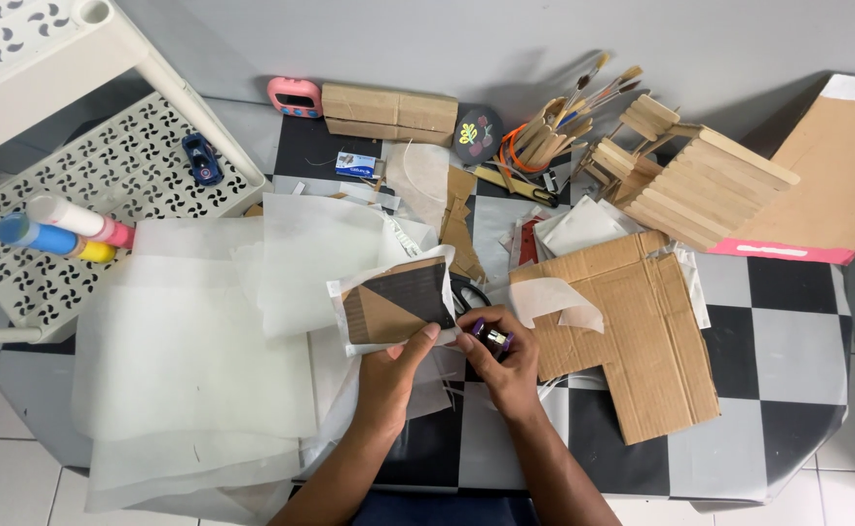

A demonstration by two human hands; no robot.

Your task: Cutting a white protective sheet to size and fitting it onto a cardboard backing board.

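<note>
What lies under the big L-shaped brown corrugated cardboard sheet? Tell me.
The L-shaped cardboard sheet rests on the black, white and grey checkered tablecloth, overlapping white paper edges. A translucent paper scrap lies on top. Anything beneath its middle is hidden.

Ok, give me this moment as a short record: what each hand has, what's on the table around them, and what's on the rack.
left hand: left hand pinches a cardboard piece wrapped in thin white paper
right hand: right hand closed around a small purple object, beside the piece's lower right corner
scissors: black handles just behind the hands, partly hidden
right of hands: L-shaped cardboard sheet lying flat
left of hands: translucent paper sheets, overlapping
far edge: stick house, brushes
rack: toy car, coloured tubes
</note>
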